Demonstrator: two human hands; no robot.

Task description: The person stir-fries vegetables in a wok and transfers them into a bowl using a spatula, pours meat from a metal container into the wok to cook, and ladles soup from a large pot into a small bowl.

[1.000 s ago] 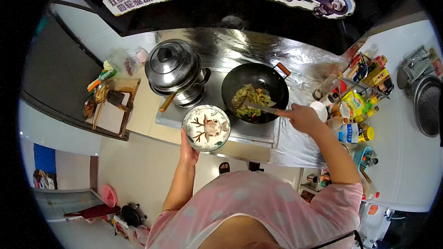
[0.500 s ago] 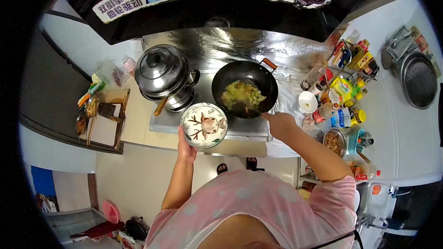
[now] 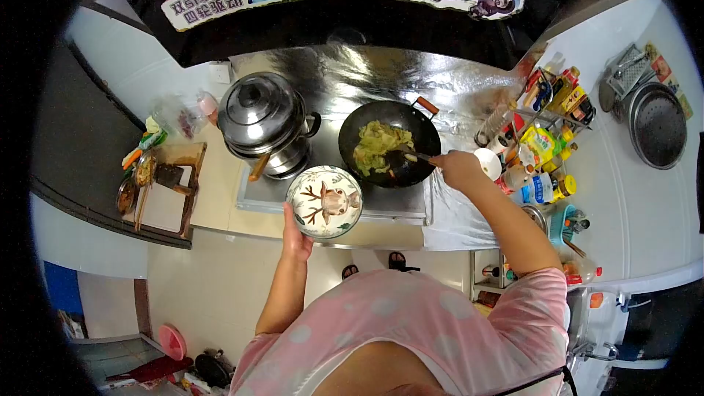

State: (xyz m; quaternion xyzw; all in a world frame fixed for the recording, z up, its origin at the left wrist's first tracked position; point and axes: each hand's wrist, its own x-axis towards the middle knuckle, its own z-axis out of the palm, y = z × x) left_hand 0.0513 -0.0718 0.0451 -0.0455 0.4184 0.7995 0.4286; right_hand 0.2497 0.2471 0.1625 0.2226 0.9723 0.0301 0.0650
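Note:
My left hand (image 3: pixel 296 240) is closed on the lower left rim of a plate (image 3: pixel 325 202) painted with a deer's head. It is held in front of the stove, left of the wok, with its painted face up. My right hand (image 3: pixel 459 169) grips the handle of a spatula (image 3: pixel 414 155). The spatula's blade reaches into a dark wok (image 3: pixel 425 128), against pale green cooked vegetables (image 3: pixel 377 147) heaped on the left of the pan. Part of the blade is hidden by food.
A lidded steel steamer pot (image 3: pixel 262 121) stands left of the wok. Bottles and seasoning packets (image 3: pixel 539 147) crowd the right counter, beside a small white bowl (image 3: pixel 488 163). A cutting board (image 3: pixel 163 209) lies at the left. The range hood (image 3: pixel 345 29) hangs above.
My right hand has moved up and slightly right with the spatula. The vegetables are gathered higher and more to the left in the wok. The plate has hardly moved.

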